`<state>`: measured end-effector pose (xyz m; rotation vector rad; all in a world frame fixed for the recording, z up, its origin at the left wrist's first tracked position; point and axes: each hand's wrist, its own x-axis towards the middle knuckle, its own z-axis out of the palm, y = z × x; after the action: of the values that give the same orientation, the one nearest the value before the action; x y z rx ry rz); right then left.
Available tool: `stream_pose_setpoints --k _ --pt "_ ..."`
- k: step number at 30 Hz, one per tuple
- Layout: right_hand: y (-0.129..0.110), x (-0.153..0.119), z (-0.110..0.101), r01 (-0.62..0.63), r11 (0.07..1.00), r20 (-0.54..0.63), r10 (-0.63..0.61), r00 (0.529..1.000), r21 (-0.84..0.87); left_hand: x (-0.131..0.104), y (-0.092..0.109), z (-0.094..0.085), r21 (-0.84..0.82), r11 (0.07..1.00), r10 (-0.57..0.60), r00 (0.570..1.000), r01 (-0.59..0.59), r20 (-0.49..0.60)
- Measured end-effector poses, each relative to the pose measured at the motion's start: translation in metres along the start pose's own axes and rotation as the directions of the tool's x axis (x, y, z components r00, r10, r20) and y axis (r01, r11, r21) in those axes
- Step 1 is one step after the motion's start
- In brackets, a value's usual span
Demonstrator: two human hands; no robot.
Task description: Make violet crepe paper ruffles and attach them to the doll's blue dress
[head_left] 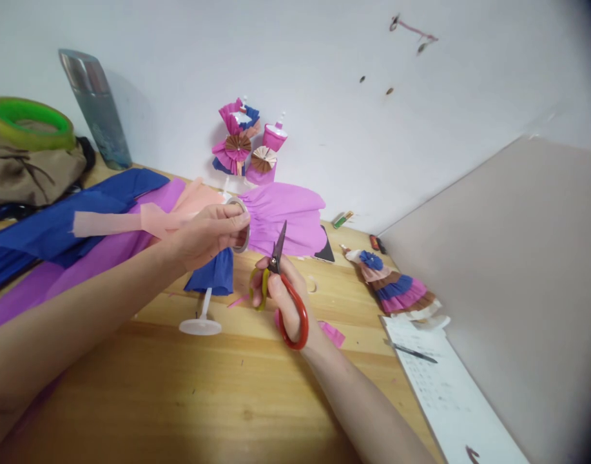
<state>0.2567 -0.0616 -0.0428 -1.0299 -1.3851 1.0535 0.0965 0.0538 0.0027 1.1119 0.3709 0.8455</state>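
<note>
My left hand (203, 235) is closed on a narrow roll of tape (246, 240), held upright by its rim above the table. My right hand (290, 274) grips a pair of scissors (295, 316) with red and yellow handles, the blades pointing up and away from me. Just beyond them spreads a gathered piece of purple crepe paper (290, 216). Below my left hand, a blue crepe paper skirt (212, 274) hangs around a small white stand (201, 327); my hand hides the upper part. Behind my left forearm lie strips of peach crepe paper (106, 222) and blue crepe paper (48, 225).
Two small decorated dress forms (237, 145) stand against the wall. A bottle (96, 109) and a green tape roll (31, 122) are at the left. To the right lie a layered paper dress (401, 290) and a written sheet (450, 399) with a pen (414, 352).
</note>
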Motion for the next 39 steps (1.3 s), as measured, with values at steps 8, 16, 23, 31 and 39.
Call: stream_pose_setpoints --k 8,16,23,31,39 --pt "-0.0041 0.0009 0.0011 0.011 1.000 -0.007 -0.011 1.000 -0.022 -0.0005 0.0013 -0.0003 0.123 0.992 0.030 0.999 -0.035 0.042" --pt "-0.0040 0.0010 0.0010 0.031 0.999 -0.012 -0.031 0.999 -0.019 0.0004 -0.0005 -0.0014 0.160 0.986 0.046 0.998 -0.053 0.052" --pt "-0.0027 0.0009 0.0019 0.018 0.999 -0.028 -0.019 0.999 -0.031 0.0003 -0.0020 -0.0003 0.147 0.986 0.069 0.997 -0.075 0.043" --pt "-0.0016 0.0014 0.0020 -0.001 0.999 -0.039 -0.001 0.999 -0.044 -0.0002 0.0004 0.0033 0.150 0.987 0.051 0.999 -0.054 0.018" --pt "-0.0021 0.0013 0.0034 -0.012 0.999 -0.062 0.010 0.998 -0.034 -0.0007 -0.0004 0.0035 0.143 0.988 0.049 0.999 -0.050 0.013"
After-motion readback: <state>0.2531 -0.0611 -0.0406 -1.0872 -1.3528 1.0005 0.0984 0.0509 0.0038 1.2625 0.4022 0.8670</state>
